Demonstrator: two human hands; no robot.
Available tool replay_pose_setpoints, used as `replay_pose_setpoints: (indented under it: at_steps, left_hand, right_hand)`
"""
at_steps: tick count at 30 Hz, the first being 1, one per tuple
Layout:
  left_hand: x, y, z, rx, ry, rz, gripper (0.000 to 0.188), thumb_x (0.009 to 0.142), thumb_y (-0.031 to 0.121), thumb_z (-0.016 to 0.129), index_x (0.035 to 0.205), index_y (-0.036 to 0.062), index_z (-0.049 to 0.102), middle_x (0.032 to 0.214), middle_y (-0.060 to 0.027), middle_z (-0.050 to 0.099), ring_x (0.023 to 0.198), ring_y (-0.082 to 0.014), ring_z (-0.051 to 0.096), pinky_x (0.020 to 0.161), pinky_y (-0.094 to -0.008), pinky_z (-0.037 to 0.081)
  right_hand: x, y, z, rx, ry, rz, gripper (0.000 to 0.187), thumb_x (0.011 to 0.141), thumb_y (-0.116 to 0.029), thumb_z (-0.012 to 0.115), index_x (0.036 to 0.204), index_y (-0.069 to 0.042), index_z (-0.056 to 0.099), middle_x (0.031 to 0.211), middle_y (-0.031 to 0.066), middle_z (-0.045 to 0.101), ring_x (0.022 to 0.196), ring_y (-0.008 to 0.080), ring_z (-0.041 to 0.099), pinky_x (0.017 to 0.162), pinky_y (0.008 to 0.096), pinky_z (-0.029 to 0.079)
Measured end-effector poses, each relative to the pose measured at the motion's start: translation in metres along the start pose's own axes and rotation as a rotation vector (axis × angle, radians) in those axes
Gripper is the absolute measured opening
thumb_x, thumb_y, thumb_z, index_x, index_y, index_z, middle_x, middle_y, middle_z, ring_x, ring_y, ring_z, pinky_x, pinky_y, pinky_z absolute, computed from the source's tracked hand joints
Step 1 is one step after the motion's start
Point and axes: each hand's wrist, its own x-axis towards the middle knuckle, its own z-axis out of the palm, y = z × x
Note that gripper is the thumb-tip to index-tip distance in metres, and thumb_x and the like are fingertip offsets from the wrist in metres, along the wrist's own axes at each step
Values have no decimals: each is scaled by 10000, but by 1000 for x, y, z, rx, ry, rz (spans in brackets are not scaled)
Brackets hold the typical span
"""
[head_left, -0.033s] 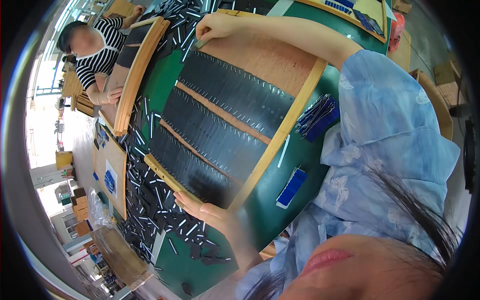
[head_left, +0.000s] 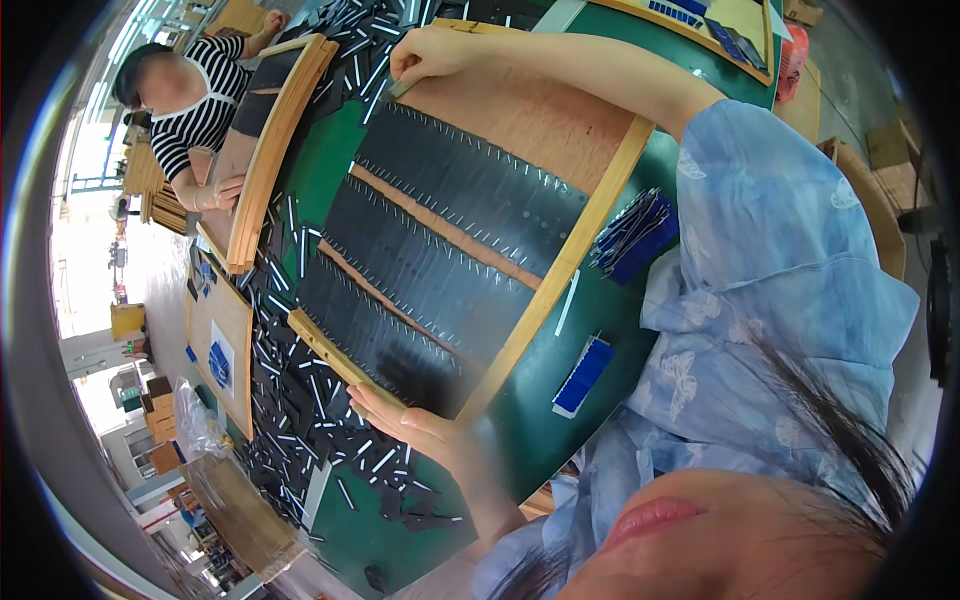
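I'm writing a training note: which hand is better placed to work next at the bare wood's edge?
Probably the right hand: it seems to pinch a small piece beside the bare wood. The left hand rests against the wooden rail, farther away.

I wear a loose top (head_left: 780,320) of thin-looking cloth, mottled in pale and deeper blue like watercolor and scattered with white butterfly figures (head_left: 680,382), some crisp, others faint. My wide, softly creased right sleeve (head_left: 765,185) opens near the elbow, leaving the slender forearm (head_left: 600,72) bare down to my ungloved right hand (head_left: 432,55), while my left hand (head_left: 405,418) is bare as well. Loose, wispy strands of my hair (head_left: 850,425) fall across the printed fabric.
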Motion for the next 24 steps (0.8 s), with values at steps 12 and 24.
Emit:
replay_pose_setpoints:
  at_steps: [12,24]
  left_hand:
    - [1,2,3,-18,-12,-20,662,989,463,75,1425,-2,254,1462,-212,270,1379,-354,193,1137,-444,138]
    - [3,0,4,4,-2,25,649,995,414,71,1391,-50,293,1438,-245,295,1366,-382,212,1131,-468,153]
  right_hand:
    - [-6,5,-5,61,-21,-38,173,789,-191,657,903,-63,681,819,61,677,775,163,638,694,291,488]
    - [-8,-2,-7,79,-95,-4,175,767,-176,672,900,-65,690,817,54,681,775,159,636,700,290,489]
